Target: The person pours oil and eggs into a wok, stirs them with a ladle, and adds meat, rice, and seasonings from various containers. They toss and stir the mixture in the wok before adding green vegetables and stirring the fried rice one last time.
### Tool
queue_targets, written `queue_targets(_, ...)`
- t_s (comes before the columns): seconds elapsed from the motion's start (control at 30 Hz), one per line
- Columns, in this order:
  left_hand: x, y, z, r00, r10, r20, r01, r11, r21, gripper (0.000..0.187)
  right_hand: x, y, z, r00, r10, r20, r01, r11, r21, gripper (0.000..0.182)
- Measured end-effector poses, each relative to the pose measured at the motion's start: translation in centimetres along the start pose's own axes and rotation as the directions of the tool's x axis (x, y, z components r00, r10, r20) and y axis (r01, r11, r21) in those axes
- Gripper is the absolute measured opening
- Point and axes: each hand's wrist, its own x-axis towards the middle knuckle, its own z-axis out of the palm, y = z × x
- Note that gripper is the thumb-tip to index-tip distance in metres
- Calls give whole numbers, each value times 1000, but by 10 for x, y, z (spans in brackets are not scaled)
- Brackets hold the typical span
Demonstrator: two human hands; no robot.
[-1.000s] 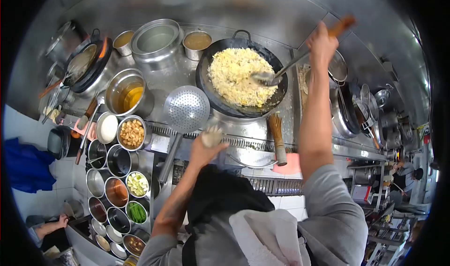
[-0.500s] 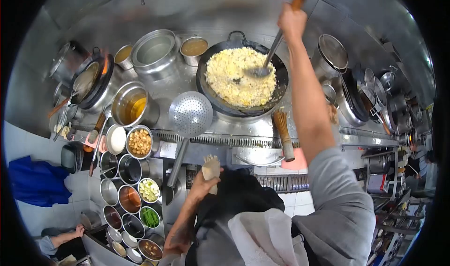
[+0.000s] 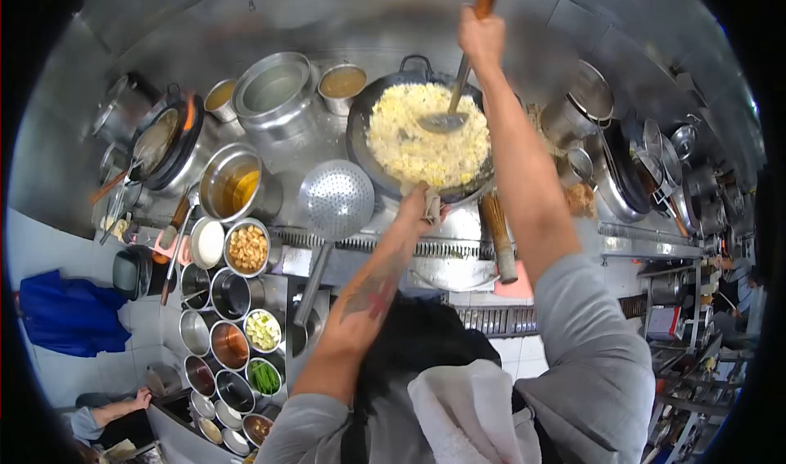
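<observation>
My right hand (image 3: 483, 38) is closed around the wooden end of a long-handled wok ladle (image 3: 460, 86), whose metal head rests in the food. A dark wok (image 3: 355, 128) sits on the range, filled with yellow-and-white fried rice with egg (image 3: 401, 146). At the wok's near rim, my left hand (image 3: 416, 206) grips a folded beige cloth (image 3: 432, 205). The cloth appears pressed against the rim; the exact contact is hidden. Just left of the wok lies a large perforated skimmer (image 3: 336, 198), and a bamboo brush (image 3: 498, 231) stands to the right of my left hand.
Several pots stand along the back, among them a big steel pot (image 3: 237, 96). At left are a pot of oil (image 3: 239, 187), a bowl of yellow-brown chunks (image 3: 247, 248) and several ingredient tins. A flame (image 3: 190, 112) burns by another wok. Another person's arm (image 3: 123, 409) shows lower left.
My left hand has come up and forward with the cloth to the wok's near rim. My right hand and the ladle have shifted left, with the ladle head still in the rice.
</observation>
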Motion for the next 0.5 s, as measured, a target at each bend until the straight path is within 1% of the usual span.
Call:
queue_targets(0.03,5,4,9,1000,9,6,-9,1000,3,30,6,19,11,1000,-9,-3,9,1000,5,42)
queue_targets(0.07,7,2,10,999,30,-15,-30,1000,-4,27,4,61,29,998,30,-49,-27,997,77,42)
queue_targets(0.1,8,-2,11,998,49,-35,-49,999,-8,25,2,86,37,993,74,-95,-59,987,149,42)
queue_targets(0.13,11,-5,8,999,15,33,-11,995,-98,16,-6,67,33,993,113,-41,-109,989,96,44)
queue_targets(0.17,18,-5,12,999,20,36,-17,995,-100,16,-4,43,29,993,107,-39,-103,990,98,44)
queue_targets(0.2,23,-15,10,996,93,-6,-93,994,-58,14,-26,-5,11,995,82,49,-87,990,108,40)
queue_targets(0.23,26,-23,9,985,170,-39,-171,985,-13,11,-53,-35,-2,990,50,134,-66,990,121,40)
queue_targets(0.27,21,-19,15,985,153,-77,-155,988,-22,10,-84,-32,-4,984,-89,153,60,981,187,42)
queue_targets(0.3,24,-16,15,985,154,-75,-156,988,-19,10,-107,-25,-7,964,-212,163,167,953,251,45)
queue_targets(0.33,25,-19,10,979,195,-58,-195,981,6,11,-105,-21,-16,966,-202,164,157,956,248,45)
queue_targets(0.37,25,-24,5,972,233,-39,-232,972,36,11,-95,-18,-33,981,-53,186,33,993,109,45)
queue_targets(0.4,27,-25,5,975,219,-45,-219,976,11,13,-78,-19,-49,979,87,187,-83,996,-28,45)
queue_targets(0.43,24,-27,6,975,216,-45,-216,976,13,13,-65,-14,-61,958,227,172,-199,966,-166,46)
queue_targets(0.47,22,-27,10,971,228,-69,-229,973,-2,13,-56,-8,-72,959,224,174,-195,966,-170,46)
queue_targets(0.5,21,-24,13,965,243,-94,-246,969,-20,14,-48,4,-80,968,189,164,-181,981,-65,42)
